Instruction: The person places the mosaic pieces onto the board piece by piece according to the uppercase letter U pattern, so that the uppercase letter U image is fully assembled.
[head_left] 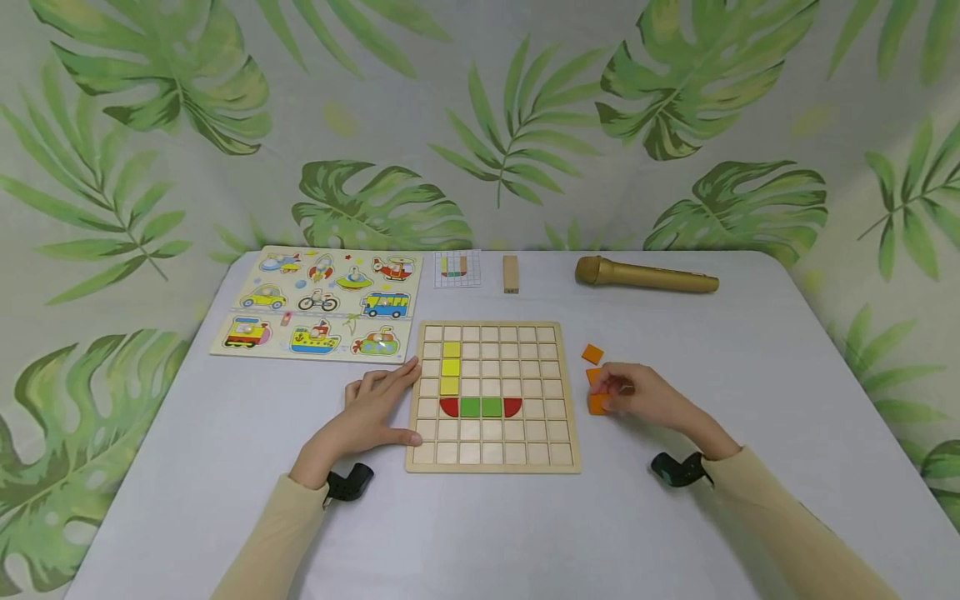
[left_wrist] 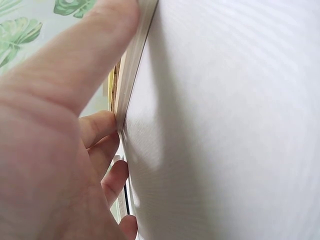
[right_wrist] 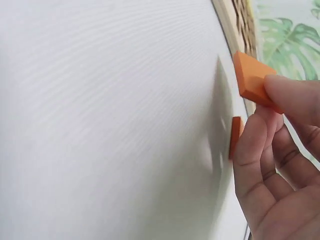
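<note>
A wooden grid board (head_left: 491,327) lies mid-table. Three yellow square tiles (head_left: 450,367) stand in a column on it, and below them runs a row of two green squares (head_left: 481,407) between two red quarter-round tiles (head_left: 513,407). My left hand (head_left: 367,417) touches the board's left edge with thumb and fingertips, fingers mostly straight. To the right of the board, my right hand (head_left: 641,396) pinches an orange square tile (right_wrist: 252,80) between thumb and fingers, raised off the table. Another orange tile (head_left: 592,354) lies just beyond, and one more (right_wrist: 235,137) sits partly behind the fingers.
At the back left lies a vehicle peg puzzle (head_left: 315,304). Behind the board are a printed pattern card (head_left: 457,270) and a small wooden block (head_left: 511,273). A gold microphone (head_left: 647,274) lies at the back right. Leaf-patterned cloth (head_left: 525,125) hangs behind the table.
</note>
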